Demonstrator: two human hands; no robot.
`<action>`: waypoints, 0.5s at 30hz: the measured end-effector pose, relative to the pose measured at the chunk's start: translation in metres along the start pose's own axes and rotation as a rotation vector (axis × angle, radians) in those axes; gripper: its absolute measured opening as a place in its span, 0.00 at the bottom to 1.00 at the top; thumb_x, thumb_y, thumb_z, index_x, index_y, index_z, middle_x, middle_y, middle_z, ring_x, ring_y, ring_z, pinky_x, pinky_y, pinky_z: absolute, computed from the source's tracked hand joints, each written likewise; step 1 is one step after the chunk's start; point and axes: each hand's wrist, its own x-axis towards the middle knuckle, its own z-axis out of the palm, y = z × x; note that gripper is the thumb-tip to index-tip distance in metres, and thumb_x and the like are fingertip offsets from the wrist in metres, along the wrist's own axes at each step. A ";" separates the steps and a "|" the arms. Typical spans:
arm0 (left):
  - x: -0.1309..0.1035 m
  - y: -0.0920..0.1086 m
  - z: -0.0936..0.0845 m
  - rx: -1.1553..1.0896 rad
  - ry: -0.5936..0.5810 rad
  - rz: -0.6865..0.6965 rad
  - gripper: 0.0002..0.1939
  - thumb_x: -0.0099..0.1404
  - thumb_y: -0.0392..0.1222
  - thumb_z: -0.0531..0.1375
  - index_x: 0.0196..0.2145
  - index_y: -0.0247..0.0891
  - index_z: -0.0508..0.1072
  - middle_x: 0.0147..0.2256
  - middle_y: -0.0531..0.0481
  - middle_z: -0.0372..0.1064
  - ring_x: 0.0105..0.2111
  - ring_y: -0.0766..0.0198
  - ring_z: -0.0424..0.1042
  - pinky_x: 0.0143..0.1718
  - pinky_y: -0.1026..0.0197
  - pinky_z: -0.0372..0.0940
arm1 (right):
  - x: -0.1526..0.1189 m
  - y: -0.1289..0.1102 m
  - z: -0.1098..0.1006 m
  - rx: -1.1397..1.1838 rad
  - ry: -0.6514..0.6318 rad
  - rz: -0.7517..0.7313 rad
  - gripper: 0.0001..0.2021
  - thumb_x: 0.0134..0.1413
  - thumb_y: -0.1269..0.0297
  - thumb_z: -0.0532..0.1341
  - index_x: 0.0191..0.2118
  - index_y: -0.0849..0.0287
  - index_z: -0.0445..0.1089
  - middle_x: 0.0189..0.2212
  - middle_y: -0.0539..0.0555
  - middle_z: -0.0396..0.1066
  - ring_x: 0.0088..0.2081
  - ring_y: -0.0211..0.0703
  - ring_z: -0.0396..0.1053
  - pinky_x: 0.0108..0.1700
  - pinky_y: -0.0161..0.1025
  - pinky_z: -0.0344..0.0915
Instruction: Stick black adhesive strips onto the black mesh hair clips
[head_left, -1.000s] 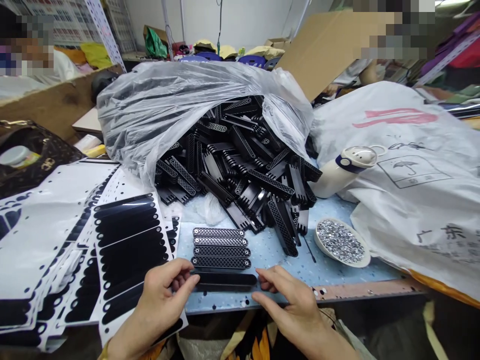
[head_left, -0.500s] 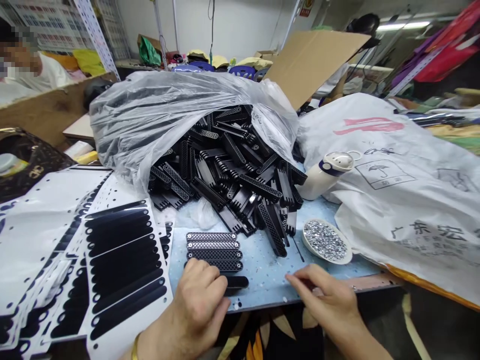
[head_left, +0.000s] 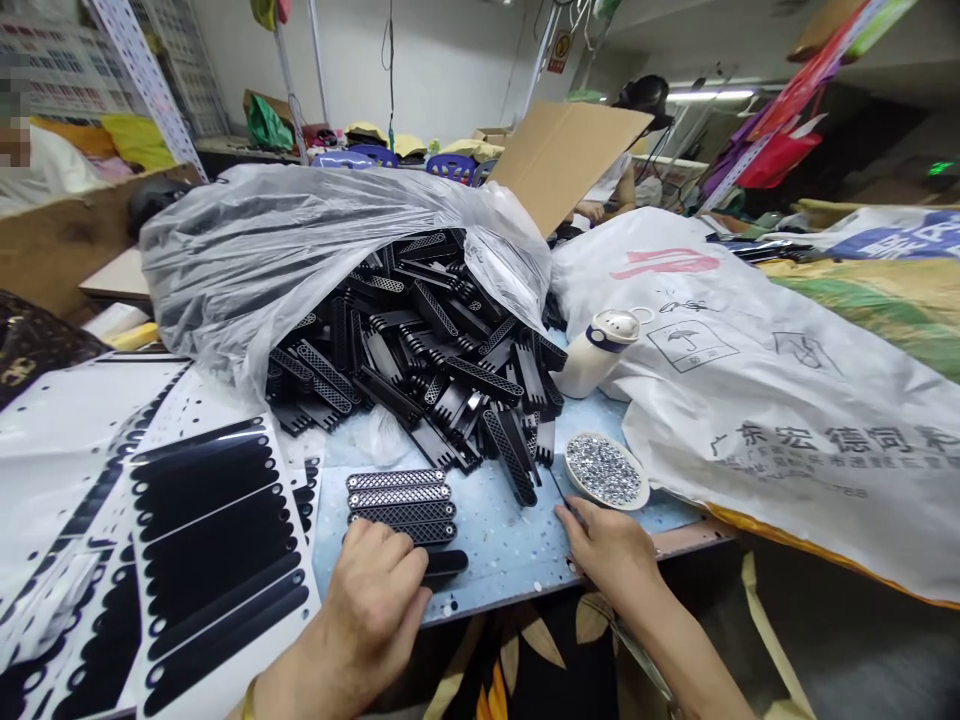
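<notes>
Your left hand (head_left: 379, 585), fingers curled together, presses the black strip (head_left: 444, 563) (right hand (head_left: 609, 545) pinching a thin tool (head_left: 561, 492), dish of rhinestones (head_left: 604, 470) close by): a slip could skew it.

Your left hand (head_left: 379, 590) is pressing down on a black strip (head_left: 444, 562) below the row of mesh plates (head_left: 401, 505). Your right hand (head_left: 611, 545) is touching a thin tool (head_left: 561, 495) beside the dish of rhinestones (head_left: 606, 470).
</notes>
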 end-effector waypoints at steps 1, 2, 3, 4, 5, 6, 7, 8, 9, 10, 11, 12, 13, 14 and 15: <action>0.000 0.000 0.000 0.002 -0.021 -0.008 0.08 0.62 0.26 0.54 0.33 0.36 0.69 0.27 0.48 0.66 0.29 0.57 0.61 0.31 0.54 0.51 | 0.000 -0.001 0.003 -0.002 -0.011 0.010 0.15 0.59 0.62 0.54 0.30 0.56 0.77 0.15 0.53 0.73 0.19 0.47 0.71 0.21 0.36 0.56; -0.001 -0.001 0.000 0.007 -0.043 -0.017 0.08 0.62 0.26 0.54 0.32 0.36 0.68 0.27 0.48 0.66 0.29 0.57 0.60 0.31 0.54 0.51 | 0.000 -0.001 0.005 -0.002 -0.019 0.019 0.14 0.58 0.63 0.54 0.29 0.56 0.77 0.15 0.53 0.72 0.18 0.47 0.71 0.21 0.36 0.55; -0.001 -0.001 0.000 0.014 -0.063 -0.026 0.08 0.62 0.27 0.54 0.30 0.37 0.68 0.27 0.48 0.66 0.29 0.57 0.60 0.31 0.53 0.51 | 0.000 -0.002 0.007 0.000 -0.026 0.024 0.14 0.57 0.65 0.54 0.28 0.57 0.76 0.15 0.53 0.72 0.18 0.46 0.70 0.21 0.36 0.54; -0.001 -0.001 0.000 0.023 -0.081 -0.034 0.08 0.62 0.27 0.54 0.29 0.37 0.67 0.27 0.48 0.66 0.29 0.57 0.60 0.31 0.53 0.51 | -0.001 -0.003 0.008 0.002 -0.034 0.023 0.14 0.56 0.65 0.54 0.26 0.57 0.75 0.14 0.53 0.71 0.17 0.46 0.69 0.21 0.36 0.53; -0.002 -0.001 0.001 0.032 -0.097 -0.040 0.08 0.62 0.27 0.55 0.28 0.37 0.66 0.27 0.48 0.65 0.29 0.57 0.59 0.31 0.53 0.51 | -0.003 -0.004 0.008 0.005 -0.044 0.015 0.14 0.55 0.66 0.54 0.24 0.57 0.73 0.14 0.53 0.70 0.17 0.45 0.69 0.21 0.36 0.52; -0.002 -0.001 0.002 0.038 -0.110 -0.047 0.08 0.61 0.28 0.55 0.28 0.38 0.65 0.27 0.48 0.65 0.29 0.57 0.59 0.31 0.53 0.51 | -0.004 -0.005 0.007 0.010 -0.055 -0.001 0.14 0.54 0.66 0.53 0.22 0.56 0.72 0.14 0.52 0.69 0.18 0.45 0.68 0.22 0.36 0.52; -0.003 -0.001 0.002 0.042 -0.121 -0.054 0.08 0.61 0.28 0.56 0.27 0.38 0.64 0.27 0.49 0.65 0.29 0.57 0.58 0.31 0.53 0.51 | -0.006 -0.005 0.005 0.015 -0.067 -0.018 0.13 0.53 0.66 0.53 0.21 0.56 0.70 0.15 0.53 0.69 0.18 0.44 0.68 0.22 0.36 0.53; -0.003 -0.001 0.003 0.044 -0.130 -0.061 0.08 0.60 0.28 0.56 0.28 0.38 0.64 0.27 0.49 0.65 0.29 0.57 0.58 0.31 0.53 0.51 | -0.008 -0.005 0.002 0.019 -0.079 -0.041 0.14 0.53 0.66 0.53 0.20 0.56 0.68 0.16 0.53 0.69 0.19 0.44 0.68 0.23 0.36 0.53; -0.003 -0.001 0.004 0.046 -0.137 -0.069 0.08 0.60 0.28 0.57 0.28 0.38 0.64 0.27 0.49 0.65 0.29 0.57 0.59 0.31 0.53 0.51 | -0.010 -0.005 -0.001 0.022 -0.087 -0.072 0.14 0.53 0.66 0.53 0.20 0.56 0.68 0.18 0.53 0.69 0.20 0.43 0.69 0.23 0.36 0.54; -0.003 -0.001 0.004 0.050 -0.143 -0.074 0.08 0.59 0.28 0.57 0.29 0.38 0.65 0.28 0.49 0.65 0.30 0.57 0.59 0.32 0.53 0.52 | -0.011 -0.004 -0.005 0.023 -0.085 -0.110 0.14 0.54 0.66 0.52 0.19 0.56 0.67 0.19 0.53 0.69 0.20 0.43 0.69 0.23 0.36 0.54; -0.002 -0.001 0.005 0.057 -0.145 -0.078 0.07 0.59 0.28 0.57 0.29 0.38 0.65 0.28 0.49 0.65 0.30 0.57 0.59 0.32 0.53 0.52 | -0.012 -0.003 -0.010 0.027 -0.071 -0.150 0.15 0.54 0.67 0.52 0.19 0.56 0.66 0.20 0.53 0.68 0.21 0.43 0.69 0.22 0.36 0.55; -0.001 -0.001 0.005 0.066 -0.144 -0.080 0.07 0.60 0.28 0.58 0.30 0.38 0.66 0.28 0.49 0.65 0.30 0.57 0.59 0.32 0.53 0.52 | -0.013 -0.003 -0.016 0.039 -0.043 -0.189 0.15 0.55 0.67 0.51 0.19 0.56 0.65 0.20 0.53 0.68 0.21 0.44 0.69 0.22 0.37 0.56; 0.000 -0.001 0.004 0.071 -0.146 -0.080 0.06 0.60 0.28 0.58 0.31 0.38 0.66 0.28 0.49 0.65 0.30 0.57 0.59 0.32 0.52 0.52 | -0.015 -0.003 -0.023 0.069 -0.006 -0.224 0.16 0.57 0.68 0.50 0.20 0.55 0.64 0.19 0.53 0.67 0.20 0.43 0.69 0.21 0.37 0.57; 0.002 0.000 0.003 0.071 -0.142 -0.077 0.06 0.60 0.29 0.58 0.32 0.38 0.67 0.28 0.49 0.65 0.29 0.57 0.59 0.32 0.52 0.52 | -0.017 -0.005 -0.030 0.123 0.031 -0.250 0.16 0.58 0.69 0.50 0.21 0.55 0.64 0.18 0.52 0.66 0.19 0.43 0.69 0.21 0.36 0.59; 0.003 0.002 0.001 0.065 -0.130 -0.068 0.06 0.61 0.29 0.58 0.34 0.37 0.68 0.28 0.49 0.66 0.29 0.57 0.60 0.31 0.53 0.52 | -0.021 -0.007 -0.037 0.196 0.062 -0.264 0.15 0.60 0.69 0.50 0.23 0.55 0.65 0.18 0.51 0.67 0.18 0.41 0.69 0.21 0.36 0.62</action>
